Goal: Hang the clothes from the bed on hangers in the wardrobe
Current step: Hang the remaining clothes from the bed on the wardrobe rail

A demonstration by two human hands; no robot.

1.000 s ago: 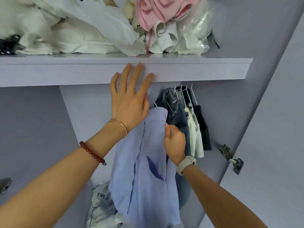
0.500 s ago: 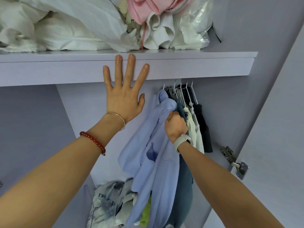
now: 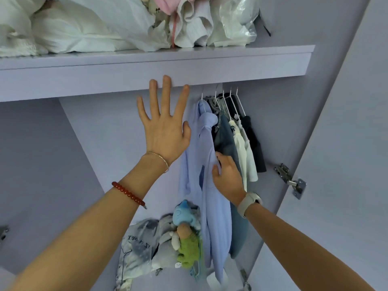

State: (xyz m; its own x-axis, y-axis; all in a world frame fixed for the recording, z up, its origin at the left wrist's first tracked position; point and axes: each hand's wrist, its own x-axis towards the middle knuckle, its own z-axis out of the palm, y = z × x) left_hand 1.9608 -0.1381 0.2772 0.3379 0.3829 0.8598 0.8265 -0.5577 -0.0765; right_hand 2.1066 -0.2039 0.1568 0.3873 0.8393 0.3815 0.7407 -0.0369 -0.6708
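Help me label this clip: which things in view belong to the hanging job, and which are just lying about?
Part of the job:
blue shirt
white hangers
left hand
right hand

Just lying about:
bedding on the shelf
plastic bag
stuffed toys
door hinge
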